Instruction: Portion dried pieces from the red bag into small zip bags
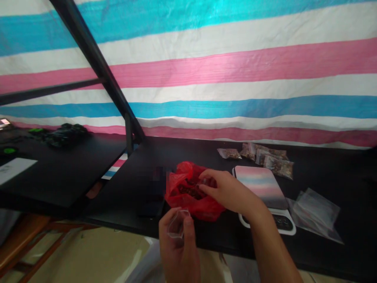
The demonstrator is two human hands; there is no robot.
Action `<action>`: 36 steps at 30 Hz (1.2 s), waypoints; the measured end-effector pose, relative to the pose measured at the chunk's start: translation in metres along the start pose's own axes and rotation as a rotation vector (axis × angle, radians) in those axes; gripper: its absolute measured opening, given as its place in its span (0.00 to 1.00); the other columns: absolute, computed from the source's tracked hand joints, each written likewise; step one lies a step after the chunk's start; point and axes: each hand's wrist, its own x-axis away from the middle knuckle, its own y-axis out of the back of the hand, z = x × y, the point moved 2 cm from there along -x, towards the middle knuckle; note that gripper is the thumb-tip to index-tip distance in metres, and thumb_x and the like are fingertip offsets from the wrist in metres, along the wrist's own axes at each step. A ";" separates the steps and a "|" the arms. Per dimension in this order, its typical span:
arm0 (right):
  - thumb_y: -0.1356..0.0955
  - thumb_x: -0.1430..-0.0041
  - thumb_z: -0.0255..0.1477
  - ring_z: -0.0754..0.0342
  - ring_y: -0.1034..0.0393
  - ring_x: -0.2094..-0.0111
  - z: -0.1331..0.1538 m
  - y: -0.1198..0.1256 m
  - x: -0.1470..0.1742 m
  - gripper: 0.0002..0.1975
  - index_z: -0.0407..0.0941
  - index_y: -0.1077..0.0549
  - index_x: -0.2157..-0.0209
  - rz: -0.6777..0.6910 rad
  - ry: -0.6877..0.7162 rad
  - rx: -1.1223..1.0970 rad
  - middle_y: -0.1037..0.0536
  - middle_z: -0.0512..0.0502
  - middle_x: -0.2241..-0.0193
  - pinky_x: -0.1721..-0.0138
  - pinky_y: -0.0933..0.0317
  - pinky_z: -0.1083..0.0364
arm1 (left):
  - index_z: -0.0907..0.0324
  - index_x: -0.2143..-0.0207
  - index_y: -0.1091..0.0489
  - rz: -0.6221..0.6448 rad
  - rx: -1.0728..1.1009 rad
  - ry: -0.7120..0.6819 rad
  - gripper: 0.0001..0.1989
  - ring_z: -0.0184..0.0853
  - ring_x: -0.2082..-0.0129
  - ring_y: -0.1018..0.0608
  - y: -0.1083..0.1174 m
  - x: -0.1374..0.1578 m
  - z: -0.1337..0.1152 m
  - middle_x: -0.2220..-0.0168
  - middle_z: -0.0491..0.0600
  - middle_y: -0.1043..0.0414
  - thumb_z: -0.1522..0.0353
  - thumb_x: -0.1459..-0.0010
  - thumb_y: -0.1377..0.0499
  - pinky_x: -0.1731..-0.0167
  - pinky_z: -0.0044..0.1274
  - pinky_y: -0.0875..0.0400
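Note:
My left hand (179,247) is closed on a small clear plastic bag (176,224), holding its mouth apart just in front of the table edge. Beyond it, a crumpled red plastic bag (206,208) lies open on the black table, with small brown dried pieces (190,192) inside. My right hand (225,188) reaches over the red bag's right side, its fingers curled at the opening. What those fingers hold, if anything, I cannot make out. Beside my right forearm sits a white kitchen scale (290,229) with a shiny platform (260,182), partly covered by the arm.
Several small filled clear bags (278,165) lie behind the scale. Flat clear bags (318,212) are stacked to its right. A dark flat object (151,196) lies left of the red bag. A black frame post (97,63) slants before the striped sheet (220,86).

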 end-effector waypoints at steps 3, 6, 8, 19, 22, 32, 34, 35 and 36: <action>0.26 0.38 0.23 0.49 0.20 0.57 0.001 -0.014 -0.010 0.11 0.46 0.19 0.53 -0.036 0.045 0.128 0.14 0.45 0.56 0.56 0.34 0.53 | 0.56 0.52 0.27 -0.030 0.005 0.006 0.26 0.36 0.63 0.15 -0.001 0.000 -0.001 0.61 0.51 0.18 0.50 0.43 0.28 0.63 0.25 0.18; 0.26 0.37 0.22 0.46 0.22 0.49 0.004 -0.026 -0.016 0.13 0.45 0.19 0.51 -0.041 0.066 0.175 0.15 0.42 0.50 0.47 0.35 0.51 | 0.57 0.53 0.27 -0.049 0.021 0.015 0.28 0.37 0.63 0.16 -0.008 -0.003 -0.005 0.60 0.51 0.19 0.48 0.44 0.29 0.65 0.25 0.19; 0.26 0.36 0.23 0.46 0.21 0.49 0.007 -0.031 -0.017 0.10 0.45 0.19 0.53 -0.030 0.042 0.178 0.15 0.42 0.50 0.48 0.36 0.52 | 0.57 0.54 0.27 -0.091 0.069 0.041 0.30 0.37 0.63 0.17 -0.016 -0.006 -0.007 0.60 0.51 0.19 0.45 0.46 0.29 0.66 0.25 0.20; 0.33 0.28 0.27 0.51 0.19 0.60 0.004 -0.021 -0.011 0.10 0.46 0.18 0.57 -0.014 0.058 0.023 0.13 0.45 0.59 0.57 0.36 0.55 | 0.57 0.57 0.28 -0.241 0.207 0.068 0.29 0.30 0.73 0.24 -0.027 -0.021 -0.022 0.68 0.44 0.25 0.44 0.47 0.30 0.74 0.21 0.28; 0.31 0.29 0.27 0.50 0.20 0.57 0.000 -0.015 -0.012 0.07 0.45 0.18 0.56 -0.087 0.029 0.061 0.14 0.44 0.57 0.55 0.35 0.54 | 0.57 0.58 0.28 -0.214 0.173 0.107 0.31 0.29 0.74 0.25 -0.025 -0.018 -0.027 0.70 0.43 0.26 0.43 0.49 0.29 0.76 0.20 0.30; 0.29 0.30 0.28 0.44 0.25 0.43 0.007 -0.043 -0.028 0.09 0.42 0.20 0.51 -0.139 0.001 0.229 0.18 0.36 0.45 0.43 0.38 0.51 | 0.57 0.56 0.27 -0.111 0.199 0.112 0.30 0.30 0.68 0.24 -0.028 -0.030 -0.022 0.66 0.45 0.24 0.44 0.47 0.29 0.68 0.21 0.28; 0.30 0.29 0.27 0.46 0.23 0.47 0.010 -0.044 -0.029 0.07 0.42 0.19 0.53 -0.110 0.023 0.202 0.16 0.37 0.49 0.46 0.37 0.52 | 0.57 0.58 0.28 -0.110 0.257 0.120 0.27 0.29 0.71 0.26 -0.031 -0.034 -0.021 0.68 0.43 0.26 0.46 0.46 0.29 0.71 0.20 0.30; 0.30 0.29 0.27 0.47 0.22 0.50 0.012 -0.044 -0.028 0.07 0.43 0.19 0.55 -0.095 0.037 0.186 0.15 0.38 0.51 0.48 0.37 0.53 | 0.57 0.58 0.28 -0.120 0.284 0.117 0.26 0.28 0.72 0.26 -0.032 -0.035 -0.021 0.69 0.42 0.27 0.47 0.46 0.29 0.71 0.20 0.31; 0.31 0.29 0.27 0.48 0.21 0.53 0.013 -0.043 -0.027 0.07 0.43 0.18 0.56 -0.084 0.048 0.171 0.14 0.39 0.53 0.50 0.37 0.53 | 0.57 0.59 0.28 -0.135 0.305 0.108 0.25 0.28 0.72 0.27 -0.033 -0.036 -0.021 0.69 0.41 0.28 0.49 0.46 0.29 0.71 0.20 0.30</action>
